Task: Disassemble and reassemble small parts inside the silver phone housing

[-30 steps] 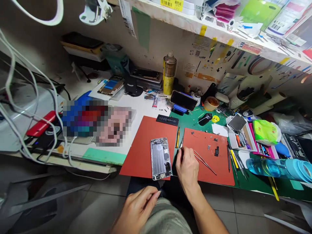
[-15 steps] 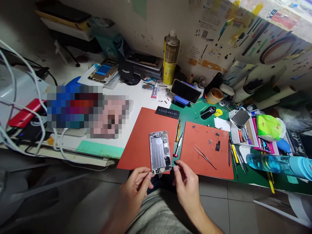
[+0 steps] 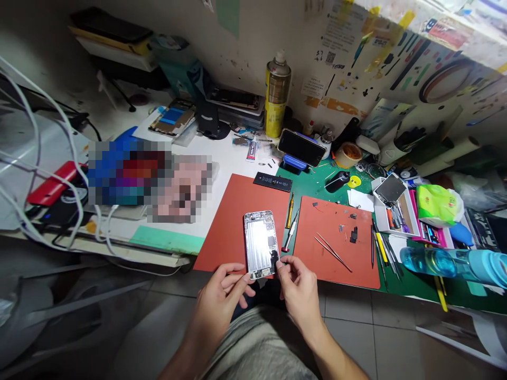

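together, left hand (image 3: 219, 293) and right hand (image 3: 299, 287) pinch an open phone (image 3: 259, 243) at lower corners.

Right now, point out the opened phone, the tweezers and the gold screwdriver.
Opened phone (image 3: 258, 244), head view: the bright metal interior.
Tweezers (image 3: 339, 259), head view: the legs, near the joined end.
Gold screwdriver (image 3: 290, 210), head view: middle of its body.

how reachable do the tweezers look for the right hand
Probably yes: the tweezers lie close by on the right red mat, nothing over them. The right hand seems to hold the phone, though, so it would likely let go first.
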Action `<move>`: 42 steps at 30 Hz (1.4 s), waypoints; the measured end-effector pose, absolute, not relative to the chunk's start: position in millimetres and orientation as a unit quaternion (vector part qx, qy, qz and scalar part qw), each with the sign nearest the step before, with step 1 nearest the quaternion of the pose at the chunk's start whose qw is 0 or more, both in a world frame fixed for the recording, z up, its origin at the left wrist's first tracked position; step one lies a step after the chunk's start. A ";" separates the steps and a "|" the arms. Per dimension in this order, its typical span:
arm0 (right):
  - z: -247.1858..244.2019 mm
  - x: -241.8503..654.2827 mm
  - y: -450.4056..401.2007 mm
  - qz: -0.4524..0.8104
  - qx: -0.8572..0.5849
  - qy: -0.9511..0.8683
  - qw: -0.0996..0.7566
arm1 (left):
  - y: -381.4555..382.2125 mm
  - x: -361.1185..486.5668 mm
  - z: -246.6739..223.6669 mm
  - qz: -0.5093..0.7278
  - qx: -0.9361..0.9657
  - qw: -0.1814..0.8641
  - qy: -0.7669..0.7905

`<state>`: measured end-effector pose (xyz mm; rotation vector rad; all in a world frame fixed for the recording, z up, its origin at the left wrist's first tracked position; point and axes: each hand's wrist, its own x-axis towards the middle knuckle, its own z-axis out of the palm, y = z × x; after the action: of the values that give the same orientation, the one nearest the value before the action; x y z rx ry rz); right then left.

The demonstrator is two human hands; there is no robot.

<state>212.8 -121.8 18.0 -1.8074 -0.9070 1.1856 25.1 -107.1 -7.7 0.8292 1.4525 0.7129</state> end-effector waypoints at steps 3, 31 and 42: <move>17.2 212.3 -123.1 0.487 -0.699 -0.328 0.408 | -101.2 26.9 -4.2 0.301 0.354 0.632 0.620; 10.8 204.6 -130.5 0.622 -0.543 -0.176 0.536 | -83.4 36.7 6.4 0.391 0.421 0.587 0.570; -2.1 181.4 -101.6 0.607 -0.562 -0.147 0.542 | -73.9 -6.4 -3.8 0.376 0.826 0.123 0.402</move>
<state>181.4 -101.6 -2.1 -1.3353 -0.3493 1.4426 -6.4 -73.9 -3.8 2.4087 1.1719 1.0978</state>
